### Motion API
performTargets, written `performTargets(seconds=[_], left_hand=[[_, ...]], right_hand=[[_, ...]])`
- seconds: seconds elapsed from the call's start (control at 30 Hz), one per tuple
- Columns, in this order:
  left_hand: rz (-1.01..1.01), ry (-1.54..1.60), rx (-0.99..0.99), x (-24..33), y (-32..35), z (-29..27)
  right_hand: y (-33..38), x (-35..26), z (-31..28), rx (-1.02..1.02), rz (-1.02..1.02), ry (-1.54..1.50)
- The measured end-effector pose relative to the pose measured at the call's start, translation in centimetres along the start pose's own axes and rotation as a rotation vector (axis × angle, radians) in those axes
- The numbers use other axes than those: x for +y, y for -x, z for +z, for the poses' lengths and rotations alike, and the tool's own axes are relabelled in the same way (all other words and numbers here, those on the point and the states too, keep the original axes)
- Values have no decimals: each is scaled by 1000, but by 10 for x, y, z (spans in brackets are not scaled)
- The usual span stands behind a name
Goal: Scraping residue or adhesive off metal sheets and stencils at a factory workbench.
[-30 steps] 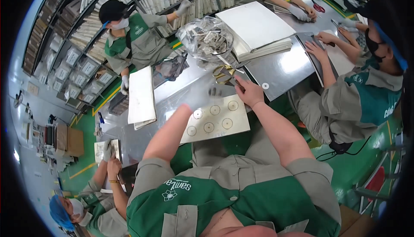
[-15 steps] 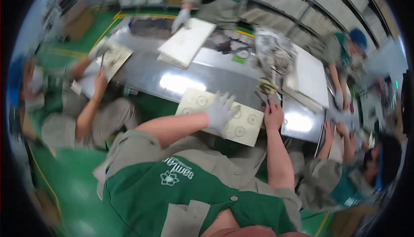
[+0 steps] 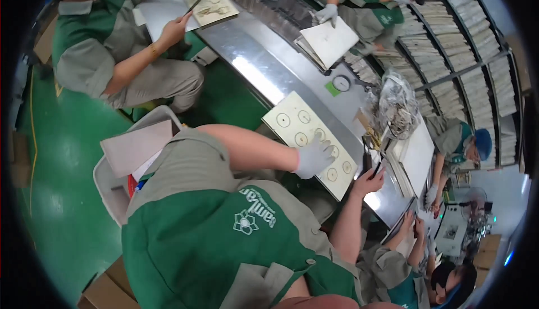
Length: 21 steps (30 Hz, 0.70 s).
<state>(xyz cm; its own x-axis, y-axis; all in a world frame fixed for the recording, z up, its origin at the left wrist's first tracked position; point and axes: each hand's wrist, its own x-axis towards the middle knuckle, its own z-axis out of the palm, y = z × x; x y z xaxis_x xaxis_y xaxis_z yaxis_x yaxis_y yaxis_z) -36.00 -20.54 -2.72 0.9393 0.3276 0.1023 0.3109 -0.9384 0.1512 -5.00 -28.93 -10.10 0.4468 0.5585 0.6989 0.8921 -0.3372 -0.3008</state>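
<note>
White glare on the metal table (image 3: 250,64), bowed edges

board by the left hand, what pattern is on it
The cream board has two rows of thin dark circles; best seen in head view.

One cream board (image 3: 312,125); at least seven circles (image 3: 283,120) show on it. One gloved left hand (image 3: 314,158) on board; one right hand (image 3: 369,183) just right of board, one slim dark tool (image 3: 377,166) held. One grey bin (image 3: 106,188) left of board. Co-workers (image 3: 387,21) around board: four visible.
</note>
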Motion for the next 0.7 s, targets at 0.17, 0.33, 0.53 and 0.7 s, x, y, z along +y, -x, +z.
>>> performTargets(seconds=[0.17,0.33,0.53,0.7], left_hand=[[134,105,63,-2,-7,-15],[280,296,61,0,-15,-79],[364,880,240,17,-3,-132],[146,1317,368,6,21,-104]], right_hand=[[99,9,-29,38,296,-204],[155,-65,-67,-291,619,-851],[81,-110,-111,-400,704,-1239],[54,-120,-151,-382,565,-1038]])
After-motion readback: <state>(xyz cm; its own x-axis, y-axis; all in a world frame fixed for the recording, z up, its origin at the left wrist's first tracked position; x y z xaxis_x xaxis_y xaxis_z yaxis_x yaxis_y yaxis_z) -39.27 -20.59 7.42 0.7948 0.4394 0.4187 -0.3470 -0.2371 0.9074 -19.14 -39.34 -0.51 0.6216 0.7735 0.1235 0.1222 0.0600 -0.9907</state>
